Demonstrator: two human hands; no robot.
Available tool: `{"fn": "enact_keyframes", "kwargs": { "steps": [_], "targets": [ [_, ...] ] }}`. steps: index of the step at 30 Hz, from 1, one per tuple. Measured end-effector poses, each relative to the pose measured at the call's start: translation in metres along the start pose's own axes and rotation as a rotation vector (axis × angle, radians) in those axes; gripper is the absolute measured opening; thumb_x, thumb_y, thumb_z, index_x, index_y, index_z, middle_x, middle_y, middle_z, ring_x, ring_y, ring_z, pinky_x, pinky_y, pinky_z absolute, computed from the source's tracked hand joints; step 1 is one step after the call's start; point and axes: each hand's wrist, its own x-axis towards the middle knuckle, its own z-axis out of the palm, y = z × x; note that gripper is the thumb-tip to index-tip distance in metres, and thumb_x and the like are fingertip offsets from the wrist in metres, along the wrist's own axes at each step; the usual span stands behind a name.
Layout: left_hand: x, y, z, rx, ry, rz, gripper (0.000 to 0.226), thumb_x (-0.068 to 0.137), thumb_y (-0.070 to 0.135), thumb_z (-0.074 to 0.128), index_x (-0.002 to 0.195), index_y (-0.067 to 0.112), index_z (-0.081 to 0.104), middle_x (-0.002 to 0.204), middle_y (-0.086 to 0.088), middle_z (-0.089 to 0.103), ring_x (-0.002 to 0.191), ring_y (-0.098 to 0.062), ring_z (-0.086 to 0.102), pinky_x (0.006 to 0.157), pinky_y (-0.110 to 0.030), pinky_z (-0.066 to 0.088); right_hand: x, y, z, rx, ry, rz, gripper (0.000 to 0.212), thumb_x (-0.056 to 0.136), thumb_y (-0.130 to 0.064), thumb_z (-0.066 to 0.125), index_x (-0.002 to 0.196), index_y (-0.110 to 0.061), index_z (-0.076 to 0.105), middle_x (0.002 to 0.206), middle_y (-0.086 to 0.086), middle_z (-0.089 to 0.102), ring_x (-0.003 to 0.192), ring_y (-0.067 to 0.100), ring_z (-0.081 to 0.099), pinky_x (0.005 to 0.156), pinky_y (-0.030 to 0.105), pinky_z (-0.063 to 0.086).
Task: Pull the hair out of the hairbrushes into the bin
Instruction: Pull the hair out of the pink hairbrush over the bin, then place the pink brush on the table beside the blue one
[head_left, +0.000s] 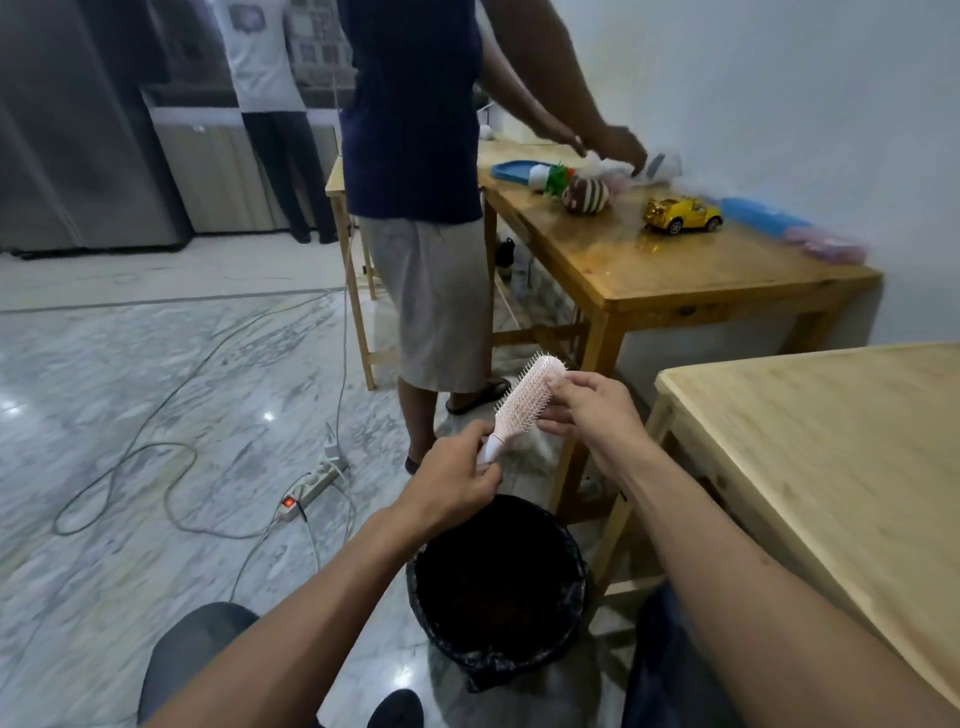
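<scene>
The left hand (452, 480) has its grip closed around the handle of the light, stiff pink hairbrush (522, 402). The right hand (587, 408) pinches at the bristles above the bin (496, 587); any hair is too fine to see.

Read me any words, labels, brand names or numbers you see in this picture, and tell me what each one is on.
No text can be read anywhere in this view.
White shirt on the person at the back: a grey printed patch, too blurred to read.
Pink hairbrush: no marking visible.
Yellow toy car: no legible lettering.
Power strip: only a red lit switch, no label readable.
</scene>
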Motion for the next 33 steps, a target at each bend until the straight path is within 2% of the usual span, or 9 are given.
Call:
{"fn": "enact_keyframes", "kwargs": {
  "steps": [3, 7, 10, 16, 19, 21, 25, 30, 33],
  "targets": [
    [0.004, 0.012, -0.001, -0.012, 0.009, 0.053, 0.035, 0.088, 0.015, 0.063, 0.122, 0.016, 0.061, 0.093, -0.001, 0.07, 0.077, -0.017, 0.062, 0.063, -0.027, 0.037, -0.003, -0.016, -0.012, 0.001, 0.084, -0.039, 0.008, 0.099, -0.018, 0.066, 0.096, -0.01, 0.067, 0.087, 0.012, 0.076, 0.069, 0.017, 0.075, 0.06, 0.027, 0.062],
    [0.011, 0.039, -0.004, -0.056, 0.011, 0.121, 0.03, 0.089, 0.022, 0.068, 0.117, 0.015, 0.063, 0.098, 0.002, 0.07, 0.083, -0.012, 0.064, 0.071, -0.031, 0.051, -0.015, -0.043, -0.036, -0.006, 0.2, -0.078, 0.012, 0.099, -0.019, 0.065, 0.093, -0.009, 0.067, 0.091, 0.013, 0.076, 0.076, 0.02, 0.077, 0.061, 0.026, 0.062],
    [0.017, 0.063, -0.002, -0.069, 0.029, 0.18, 0.027, 0.088, 0.023, 0.069, 0.112, 0.014, 0.065, 0.095, 0.0, 0.072, 0.081, -0.016, 0.065, 0.072, -0.035, 0.052, -0.029, -0.063, -0.057, 0.033, 0.249, -0.098, 0.013, 0.1, -0.016, 0.063, 0.1, -0.003, 0.065, 0.089, 0.014, 0.074, 0.076, 0.021, 0.074, 0.058, 0.024, 0.063],
    [0.026, 0.117, 0.01, -0.091, -0.014, 0.317, 0.026, 0.09, 0.027, 0.067, 0.113, 0.015, 0.065, 0.095, 0.0, 0.07, 0.082, -0.017, 0.064, 0.073, -0.04, 0.055, -0.049, -0.088, -0.11, 0.036, 0.358, -0.147, 0.016, 0.098, -0.019, 0.066, 0.101, -0.002, 0.067, 0.094, 0.018, 0.075, 0.08, 0.024, 0.076, 0.074, 0.033, 0.063],
    [0.028, 0.148, 0.023, -0.083, -0.019, 0.385, 0.025, 0.092, 0.028, 0.065, 0.113, 0.014, 0.065, 0.096, 0.0, 0.071, 0.081, -0.016, 0.065, 0.07, -0.036, 0.054, -0.065, -0.098, -0.139, 0.052, 0.394, -0.177, 0.012, 0.096, -0.012, 0.065, 0.09, -0.003, 0.068, 0.09, 0.017, 0.074, 0.078, 0.025, 0.073, 0.076, 0.035, 0.062],
    [0.028, 0.167, 0.035, -0.078, -0.032, 0.402, 0.026, 0.091, 0.029, 0.065, 0.113, 0.014, 0.065, 0.092, -0.001, 0.071, 0.075, -0.016, 0.064, 0.066, -0.035, 0.053, -0.077, -0.103, -0.159, 0.028, 0.408, -0.186, 0.01, 0.093, -0.01, 0.067, 0.097, -0.002, 0.07, 0.094, 0.017, 0.076, 0.079, 0.025, 0.073, 0.074, 0.033, 0.061],
    [0.026, 0.206, 0.061, -0.107, -0.078, 0.45, 0.025, 0.092, 0.031, 0.066, 0.111, 0.015, 0.065, 0.085, 0.003, 0.067, 0.071, -0.015, 0.059, 0.06, -0.031, 0.042, -0.104, -0.106, -0.199, -0.015, 0.427, -0.182, 0.033, 0.085, -0.01, 0.073, 0.116, 0.0, 0.067, 0.105, 0.02, 0.077, 0.074, 0.025, 0.074, 0.067, 0.031, 0.061],
    [0.019, 0.247, 0.098, -0.099, -0.178, 0.518, 0.028, 0.092, 0.033, 0.065, 0.114, 0.015, 0.063, 0.095, -0.001, 0.071, 0.079, -0.02, 0.062, 0.067, -0.035, 0.047, -0.137, -0.104, -0.252, -0.009, 0.565, -0.196, 0.018, 0.091, -0.004, 0.068, 0.107, 0.003, 0.07, 0.098, 0.018, 0.075, 0.074, 0.026, 0.074, 0.071, 0.031, 0.064],
    [0.015, 0.272, 0.118, -0.103, -0.245, 0.563, 0.031, 0.09, 0.027, 0.064, 0.117, 0.012, 0.064, 0.102, -0.005, 0.069, 0.085, -0.022, 0.062, 0.074, -0.039, 0.051, -0.149, -0.098, -0.286, -0.024, 0.695, -0.171, 0.007, 0.09, -0.004, 0.068, 0.092, 0.003, 0.07, 0.094, 0.02, 0.075, 0.073, 0.028, 0.073, 0.073, 0.036, 0.065]
  ]
}}
